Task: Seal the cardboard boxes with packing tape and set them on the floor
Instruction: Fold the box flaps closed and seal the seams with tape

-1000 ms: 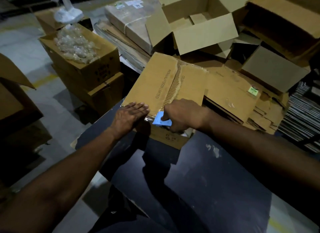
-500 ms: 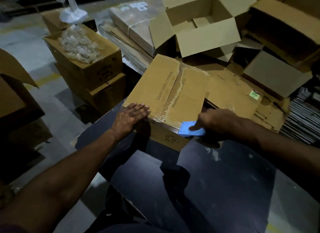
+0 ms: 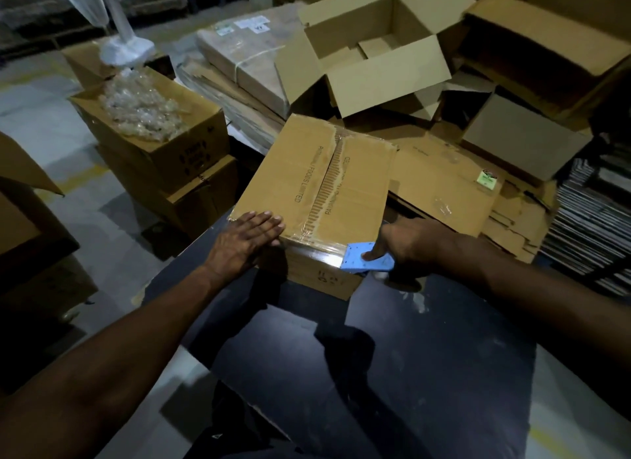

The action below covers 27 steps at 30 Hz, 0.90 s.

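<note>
The cardboard box stands closed on the far edge of the dark worktop, its flaps meeting along a centre seam that already carries clear tape. A second band of tape runs along the near top edge. We note the left hand laid flat, fingers straight, on the near left corner of the lid, pressing it down. The right hand grips a blue tape dispenser at the near right corner, one finger resting on its flat plate.

In our judgement the step in hand is finishing this edge strip. To do it well, the dispenser should carry the tape round the corner onto the side wall before cutting, held taut and in line with the edge. The left hand should keep the box from sliding, then smooth the strip flat. Other boxes stand stacked on the floor to the left, an open one behind.
</note>
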Available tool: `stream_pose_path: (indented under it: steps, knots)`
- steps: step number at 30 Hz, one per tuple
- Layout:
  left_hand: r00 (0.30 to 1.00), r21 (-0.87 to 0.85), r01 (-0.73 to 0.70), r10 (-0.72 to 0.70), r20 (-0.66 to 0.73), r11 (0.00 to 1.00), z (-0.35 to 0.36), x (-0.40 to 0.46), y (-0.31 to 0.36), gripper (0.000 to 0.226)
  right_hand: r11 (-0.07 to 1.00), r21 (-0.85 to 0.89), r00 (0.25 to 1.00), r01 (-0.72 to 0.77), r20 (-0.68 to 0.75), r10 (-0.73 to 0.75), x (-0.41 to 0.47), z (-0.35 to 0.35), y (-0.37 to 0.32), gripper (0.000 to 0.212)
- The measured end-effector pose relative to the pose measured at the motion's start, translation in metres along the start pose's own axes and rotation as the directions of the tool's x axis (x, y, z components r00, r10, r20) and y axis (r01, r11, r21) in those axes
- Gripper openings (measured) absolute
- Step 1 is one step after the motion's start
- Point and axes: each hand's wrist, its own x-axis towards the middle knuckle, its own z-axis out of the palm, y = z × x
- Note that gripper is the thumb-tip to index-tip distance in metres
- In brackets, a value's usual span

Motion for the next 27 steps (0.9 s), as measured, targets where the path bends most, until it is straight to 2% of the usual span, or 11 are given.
stream_pose_path:
  steps: [3,7,10,12,15,17,19,23,25,27]
  knots:
    - [1.000,0.002,0.006,-0.006,0.001,1.000,0.001,0.000,0.000,0.047,1.000,0.002,1.000,0.022,0.012,-0.022,0.000,-0.003,0.008,0.068]
    - [1.000,0.009,0.017,-0.017,0.004,1.000,0.004,0.002,0.000,0.048,0.999,0.034,0.999,0.032,-0.006,-0.032,0.000,-0.015,0.027,0.064]
    - [1.000,0.003,0.012,-0.013,0.022,1.000,0.004,0.002,-0.002,0.048,0.997,0.080,1.000,-0.007,0.012,0.006,-0.003,-0.010,0.032,0.052]
    - [1.000,0.017,0.011,-0.012,0.024,1.000,0.008,-0.001,-0.004,0.044,0.999,0.021,0.999,-0.037,0.029,0.036,-0.010,-0.001,0.034,0.040]
    - [0.999,0.008,0.037,-0.038,0.029,0.999,0.013,-0.004,-0.007,0.048,0.998,-0.037,0.997,-0.050,-0.055,0.048,-0.017,0.017,0.041,0.045]
    - [0.997,0.022,0.031,-0.032,0.066,0.999,0.011,-0.004,-0.007,0.052,0.998,-0.056,0.999,-0.021,-0.049,0.018,-0.014,0.022,0.044,0.042]
    - [0.996,0.081,0.020,-0.027,0.089,0.996,0.003,0.000,-0.003,0.056,0.999,0.019,0.999,-0.031,-0.027,0.031,-0.008,0.022,0.044,0.038]
    - [0.998,0.139,0.057,-0.061,0.018,0.989,-0.008,0.029,0.050,0.054,0.995,0.079,0.998,-0.053,0.016,0.052,-0.006,0.022,0.042,0.060]
    - [0.998,0.099,-0.035,0.030,0.050,0.994,0.008,0.050,0.091,0.058,0.998,0.051,0.997,-0.045,0.060,0.042,-0.005,0.023,0.040,0.076]
    - [0.988,0.091,-0.115,0.105,0.115,0.989,0.032,0.063,0.123,0.065,0.998,0.048,0.998,-0.028,0.055,0.025,-0.008,0.020,0.038,0.082]
